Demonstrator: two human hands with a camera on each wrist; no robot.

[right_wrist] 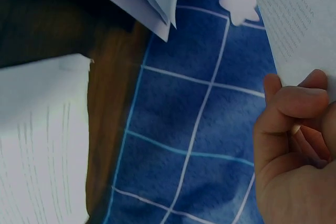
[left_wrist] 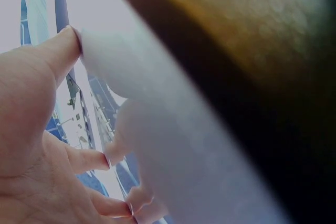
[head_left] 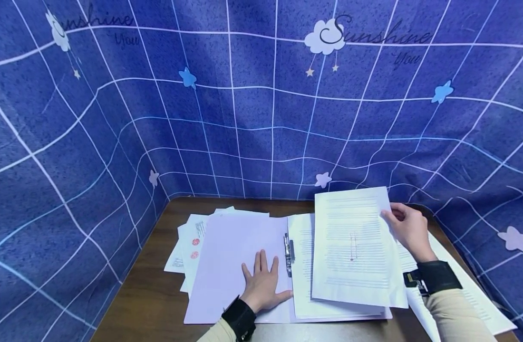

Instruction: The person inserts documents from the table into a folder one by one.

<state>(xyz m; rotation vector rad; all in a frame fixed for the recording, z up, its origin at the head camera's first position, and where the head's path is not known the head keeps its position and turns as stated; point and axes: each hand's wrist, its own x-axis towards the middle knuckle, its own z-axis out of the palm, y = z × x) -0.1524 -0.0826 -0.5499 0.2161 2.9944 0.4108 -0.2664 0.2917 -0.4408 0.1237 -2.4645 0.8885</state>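
Sheet (head_left: 347, 251): likely light, floppy; take edges.
Right hand (head_left: 411, 230): pinches right edge.
Left hand (head_left: 262, 286): fingers wide, on folder (head_left: 231, 251).

Folder (head_left: 231, 256) on table (head_left: 146, 294), before curtain (head_left: 253, 109)

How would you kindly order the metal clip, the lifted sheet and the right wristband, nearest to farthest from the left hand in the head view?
1. Metal clip: at the left hand's upper right.
2. Lifted sheet: right of the clip.
3. Right wristband: past the sheet's right edge.
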